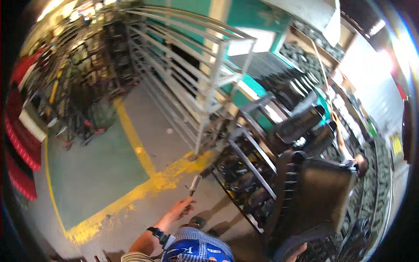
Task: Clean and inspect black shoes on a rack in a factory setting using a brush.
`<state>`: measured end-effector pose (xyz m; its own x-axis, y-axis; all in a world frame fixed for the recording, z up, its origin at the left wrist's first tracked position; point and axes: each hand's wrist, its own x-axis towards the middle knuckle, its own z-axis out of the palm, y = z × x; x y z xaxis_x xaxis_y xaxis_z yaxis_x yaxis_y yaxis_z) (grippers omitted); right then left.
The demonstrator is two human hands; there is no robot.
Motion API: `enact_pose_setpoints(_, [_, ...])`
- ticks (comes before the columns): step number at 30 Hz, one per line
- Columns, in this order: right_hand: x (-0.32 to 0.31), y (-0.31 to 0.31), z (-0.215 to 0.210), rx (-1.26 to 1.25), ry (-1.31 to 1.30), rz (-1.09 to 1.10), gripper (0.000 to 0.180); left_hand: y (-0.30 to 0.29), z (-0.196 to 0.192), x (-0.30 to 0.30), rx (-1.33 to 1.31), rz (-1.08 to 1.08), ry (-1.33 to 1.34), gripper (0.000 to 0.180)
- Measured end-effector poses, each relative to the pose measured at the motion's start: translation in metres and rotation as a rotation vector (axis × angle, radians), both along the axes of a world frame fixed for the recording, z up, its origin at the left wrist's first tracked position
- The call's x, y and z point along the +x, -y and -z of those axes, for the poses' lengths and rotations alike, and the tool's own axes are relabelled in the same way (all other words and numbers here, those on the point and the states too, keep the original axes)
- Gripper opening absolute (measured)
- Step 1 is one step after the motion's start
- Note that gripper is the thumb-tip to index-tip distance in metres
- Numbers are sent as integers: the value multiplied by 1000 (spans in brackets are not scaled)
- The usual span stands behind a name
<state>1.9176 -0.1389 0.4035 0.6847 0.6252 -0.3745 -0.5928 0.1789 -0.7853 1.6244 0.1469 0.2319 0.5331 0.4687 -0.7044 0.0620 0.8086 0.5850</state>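
Observation:
My left hand is closed round the dark handle of a slim tool, which has a pale, silvery middle and a dark far end. It points up and away over the floor, near the foot of a dark rack. At the lower right my right hand shows only in part, gripping the lower edge of a large dark ribbed piece. That piece is tilted, with a flat brownish face and a black, notched side. Its underside and most of my right fingers are hidden.
A low dark metal rack full of black parts stands right of the tool. Beyond it rises a grey pipe-rail rack. Shelves with grey treaded pieces line the right. Red ribbed pieces stand left, near yellow floor lines.

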Motion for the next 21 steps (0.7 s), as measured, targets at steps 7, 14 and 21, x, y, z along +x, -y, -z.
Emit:
enact_pose_setpoints(7, [-74, -87, 12, -119, -121, -488, 48, 30, -98, -10, 74, -616, 455, 44])
enact_pose_setpoints(14, [-119, -114, 61, -219, -60, -972, 54, 81, -86, -76, 31, -920, 413, 41])
enact_pose_setpoints(21, [-213, -143, 57, -208, 632, -1535, 83, 136, -68, -151, -42, -1236, 220, 21])
